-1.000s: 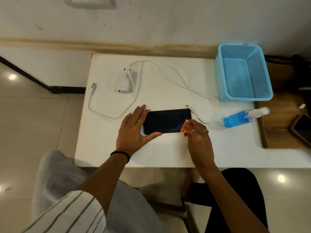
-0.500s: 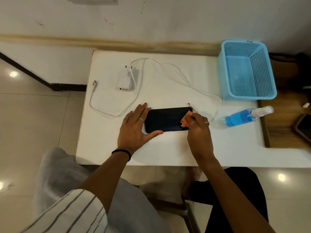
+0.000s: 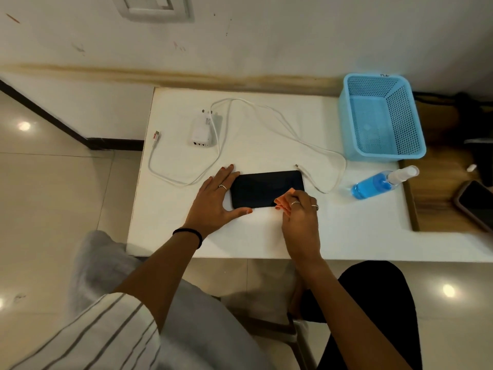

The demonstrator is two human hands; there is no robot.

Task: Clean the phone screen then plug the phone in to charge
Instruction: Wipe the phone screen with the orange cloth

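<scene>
I see the phone (image 3: 266,188) lying flat, dark screen up, at the middle of the white table (image 3: 346,231), with my left hand (image 3: 213,202) bracing its left end, fingers spread and straight, thumb along the near edge. My right hand (image 3: 301,214) pinches a small orange cloth (image 3: 283,200) onto the screen's near right corner. The white cable (image 3: 280,124) loops behind, its free tip just beside the phone's far right corner, the charger (image 3: 200,130) unplugged farther back, the blue spray bottle (image 3: 373,182) lying to the right.

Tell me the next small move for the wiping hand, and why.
Probably sweep the orange cloth leftward across the phone. The right hand pinches it at the screen's right near corner, the rest of the glass lies uncovered, and the left hand braces the left end.
</scene>
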